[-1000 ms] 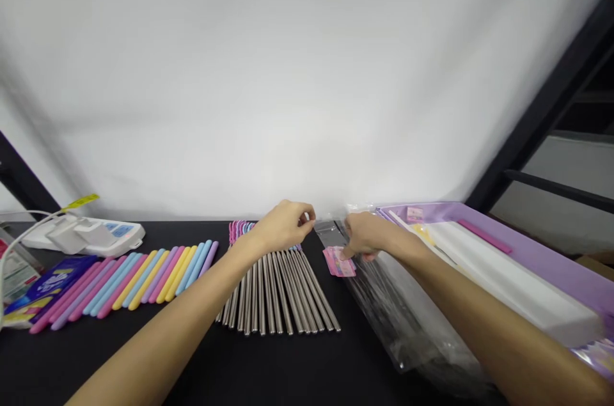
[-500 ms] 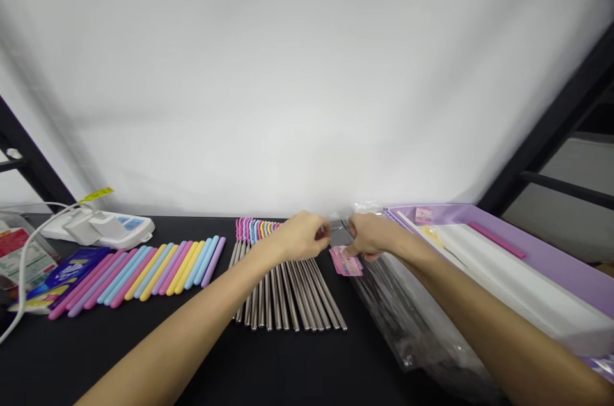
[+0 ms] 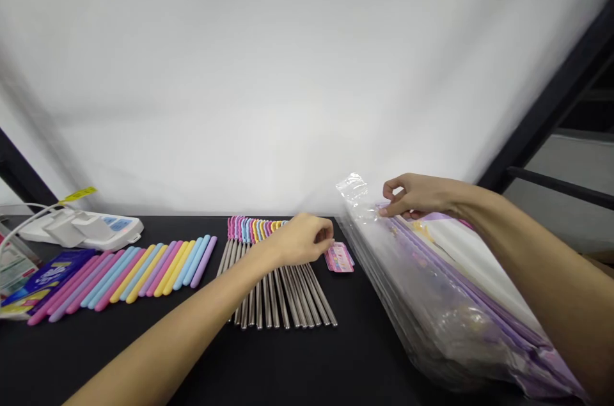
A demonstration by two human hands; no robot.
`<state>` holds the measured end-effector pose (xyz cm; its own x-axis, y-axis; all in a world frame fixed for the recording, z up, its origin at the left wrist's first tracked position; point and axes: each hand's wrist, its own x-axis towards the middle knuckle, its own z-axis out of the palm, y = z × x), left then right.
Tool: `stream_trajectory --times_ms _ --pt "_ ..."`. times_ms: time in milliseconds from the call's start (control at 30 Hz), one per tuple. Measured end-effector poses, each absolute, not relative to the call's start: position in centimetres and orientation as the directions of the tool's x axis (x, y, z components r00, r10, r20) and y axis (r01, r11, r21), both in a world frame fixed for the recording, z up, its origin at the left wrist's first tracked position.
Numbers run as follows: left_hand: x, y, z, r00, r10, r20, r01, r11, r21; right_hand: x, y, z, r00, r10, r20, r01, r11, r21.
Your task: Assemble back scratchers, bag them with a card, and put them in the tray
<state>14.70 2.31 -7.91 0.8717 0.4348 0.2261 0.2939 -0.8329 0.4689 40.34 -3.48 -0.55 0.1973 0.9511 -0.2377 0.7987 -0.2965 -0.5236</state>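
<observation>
My left hand (image 3: 307, 240) hangs over the upper part of a row of metal rods (image 3: 273, 297) with small coloured hooked ends. Its fingers are curled in a pinch at the near corner of a pink printed card (image 3: 339, 257), which lies on the black table with another card edge showing under it. At the right, my right hand (image 3: 405, 195) has its thumb and fingers closed at the upper edge of a clear plastic bag (image 3: 407, 278). The bag belongs to a layered stack of clear bags and lies partly over a purple box.
Pink, purple, blue and yellow sticks (image 3: 144, 272) lie in a row at the left. Beside them are a blue packet (image 3: 48, 278) and a white power strip (image 3: 81, 230) with cables. A white wall stands behind, and a black metal frame (image 3: 551, 93) rises at the right.
My right hand has moved away from the pink card, up and to the right, and the clear bag now spreads over the purple box. My left hand has shifted right to the card.
</observation>
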Motion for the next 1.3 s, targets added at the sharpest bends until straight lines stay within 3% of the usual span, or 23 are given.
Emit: stream_trajectory --times_ms 67,167,267,433,533,600,667,800,1000,1300 --pt "15.1 1.8 -8.0 0.887 0.390 0.247 0.249 -0.854 0.456 41.7 -3.6 -1.3 0.212 0.940 -0.267 0.811 -0.322 -0.489" --pt "15.6 1.2 -8.2 0.896 0.343 0.282 0.209 -0.887 0.412 42.1 -4.2 -3.1 0.227 0.953 -0.202 0.910 -0.281 -0.304" --pt "16.0 0.7 -8.4 0.895 0.339 0.289 0.215 -0.898 0.385 41.5 -5.0 -4.6 0.213 0.970 -0.114 0.961 -0.229 -0.152" --pt "16.1 0.5 -8.1 0.897 0.350 0.269 0.237 -0.897 0.374 40.0 -5.2 -3.8 0.144 0.987 -0.067 0.989 -0.145 -0.004" --pt "15.4 1.2 -7.0 0.892 0.373 0.254 0.274 -0.895 0.352 37.9 -4.6 -1.5 0.136 0.991 -0.018 0.989 -0.137 -0.050" --pt "14.3 2.0 -5.9 0.884 0.407 0.228 0.320 -0.884 0.340 35.6 -4.1 0.0 0.099 0.995 -0.026 0.979 -0.102 -0.174" --pt "12.8 2.7 -4.8 0.867 0.456 0.201 0.379 -0.865 0.328 33.0 -3.5 1.0 0.044 0.997 -0.070 0.955 -0.063 -0.291" --pt "8.8 3.7 -3.4 0.830 0.544 0.120 0.495 -0.819 0.290 28.1 -1.9 1.0 -0.031 0.980 -0.195 0.919 -0.048 -0.390" --pt "3.6 4.5 -3.0 0.762 0.638 -0.111 0.646 -0.734 0.212 24.0 0.3 -2.5 0.076 0.882 -0.466 0.915 -0.247 -0.318" --pt "1.0 5.7 -2.8 0.559 0.783 -0.274 0.826 -0.556 0.095 23.9 1.7 -6.1 0.043 0.802 -0.596 0.882 -0.311 -0.354"
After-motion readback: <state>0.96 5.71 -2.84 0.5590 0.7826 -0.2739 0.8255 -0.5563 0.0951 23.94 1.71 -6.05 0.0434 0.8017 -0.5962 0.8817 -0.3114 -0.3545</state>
